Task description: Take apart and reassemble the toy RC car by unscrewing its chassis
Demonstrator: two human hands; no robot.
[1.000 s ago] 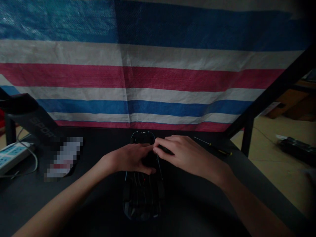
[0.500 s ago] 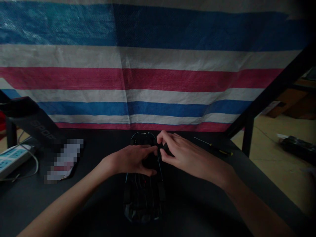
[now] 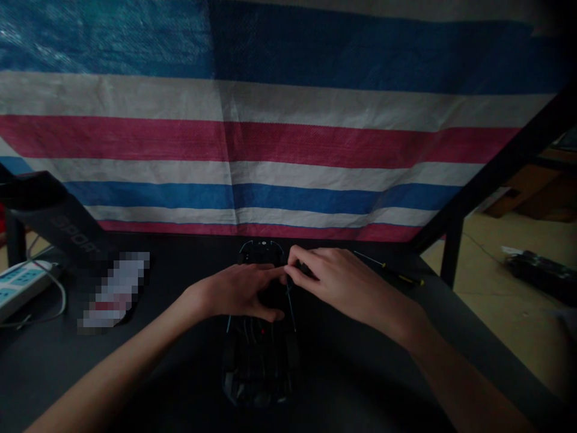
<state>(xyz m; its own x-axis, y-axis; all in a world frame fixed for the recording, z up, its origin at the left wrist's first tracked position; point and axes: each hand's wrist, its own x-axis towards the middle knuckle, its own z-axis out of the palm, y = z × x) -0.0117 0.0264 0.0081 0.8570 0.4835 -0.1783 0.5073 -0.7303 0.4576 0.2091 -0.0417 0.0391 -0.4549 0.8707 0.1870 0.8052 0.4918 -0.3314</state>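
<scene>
A dark toy car (image 3: 259,367), wheels and underside showing, lies lengthwise on the black table in front of me. Across its middle rests my left hand (image 3: 243,291), gripping the body from above, thumb and index finger stretched toward the car's right side. My right hand (image 3: 322,270) is beside the car's far right wheel area, thumb and index finger pinched together near my left index fingertip. Whatever lies inside that pinch is dark and mostly hidden by the fingers. To the right of this hand lies a thin screwdriver (image 3: 403,278) with a black and yellow handle.
On the left are a blurred-out flat item (image 3: 117,285), a white power strip (image 3: 24,285) with a cable, and a dark post marked SPORT (image 3: 76,234). A striped sheet (image 3: 279,144) hangs behind the table. A black frame leg (image 3: 451,255) stands at the right edge.
The right thumb and index finger have closed together from a wider gap, beside the car's right edge. My left hand stays on the car. The view has shifted slightly.
</scene>
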